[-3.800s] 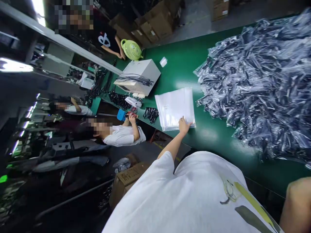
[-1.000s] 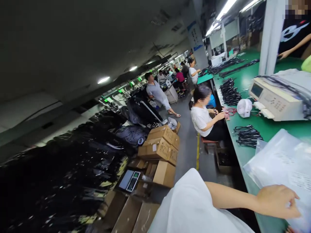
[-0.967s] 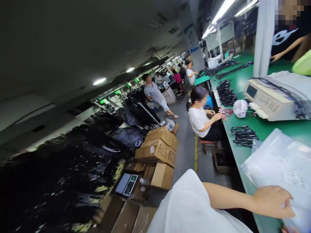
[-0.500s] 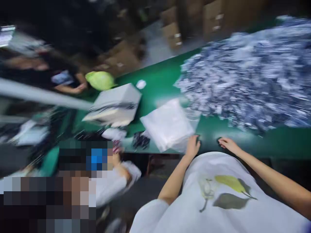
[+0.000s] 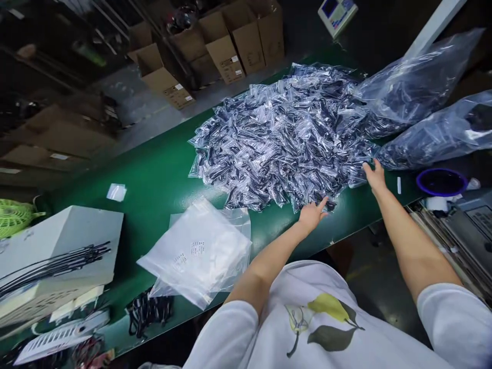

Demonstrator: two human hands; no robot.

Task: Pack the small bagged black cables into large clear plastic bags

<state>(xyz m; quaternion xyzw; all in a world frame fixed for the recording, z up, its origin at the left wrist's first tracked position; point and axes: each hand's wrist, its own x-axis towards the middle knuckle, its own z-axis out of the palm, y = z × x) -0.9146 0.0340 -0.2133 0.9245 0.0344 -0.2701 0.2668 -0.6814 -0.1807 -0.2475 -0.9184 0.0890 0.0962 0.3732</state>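
A big heap of small clear bags with black cables (image 5: pixel 284 138) lies on the green table (image 5: pixel 161 174). My left hand (image 5: pixel 312 214) reaches to the heap's near edge, fingers spread and touching a bag there. My right hand (image 5: pixel 373 174) rests open against the heap's right edge. Neither hand holds anything. A stack of empty clear plastic bags (image 5: pixel 198 253) lies on the table to the left of my left arm.
Two large filled plastic sacks (image 5: pixel 418 84) lie at the right. A purple bowl (image 5: pixel 441 182) stands by them. A white machine with black cables on top (image 5: pixel 54 256), a green fan (image 5: pixel 15 218) and loose black cables (image 5: pixel 149 310) are at the left. Cardboard boxes (image 5: pixel 226 48) stand beyond the table.
My view swung from the aisle on the left back to the table. My left hand left the stack of empty bags, and both hands moved right to the heap of bagged cables.
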